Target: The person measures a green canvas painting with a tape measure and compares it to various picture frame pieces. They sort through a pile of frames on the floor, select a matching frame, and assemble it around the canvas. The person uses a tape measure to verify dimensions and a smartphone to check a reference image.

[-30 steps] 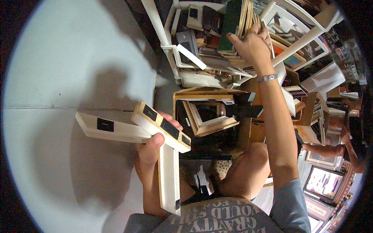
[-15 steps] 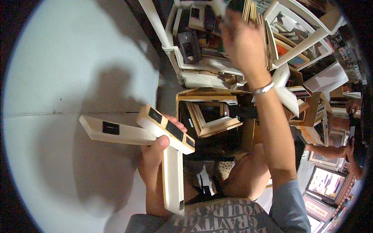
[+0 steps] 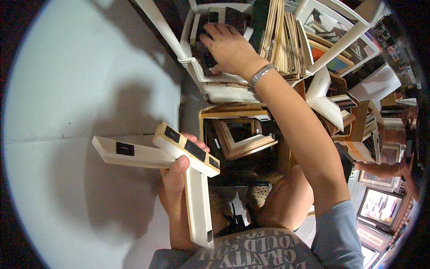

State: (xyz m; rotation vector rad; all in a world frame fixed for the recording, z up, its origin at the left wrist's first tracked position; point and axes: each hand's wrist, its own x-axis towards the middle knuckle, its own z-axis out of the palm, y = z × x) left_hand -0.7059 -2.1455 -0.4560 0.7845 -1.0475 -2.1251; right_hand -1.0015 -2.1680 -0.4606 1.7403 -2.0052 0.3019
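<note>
My left hand (image 3: 175,175) is closed around white frame corner samples. One is a V-shaped moulding corner (image 3: 198,206) with dark labels on its pale wood edges, and a short piece (image 3: 187,150) with several black patches lies across it under my thumb. My right hand (image 3: 230,49), with a metal watch band on its wrist, reaches into a white shelf bin (image 3: 190,67). Its fingers are spread over dark moulding pieces (image 3: 235,17), and the hand hides part of them. Whether the fingertips touch a piece I cannot tell.
Thin pale-edged boards (image 3: 282,42) stand upright right of my right hand. Below the bin, a cardboard box (image 3: 206,110) holds more frame corners (image 3: 242,143). A white textured corner (image 3: 323,101) lies to the right. A wall (image 3: 67,89) borders the left, and another person's arm (image 3: 380,169) shows at far right.
My right hand has moved left and lower over the bin, and its fingers have spread over the dark pieces. My left hand keeps its hold, nearly still.
</note>
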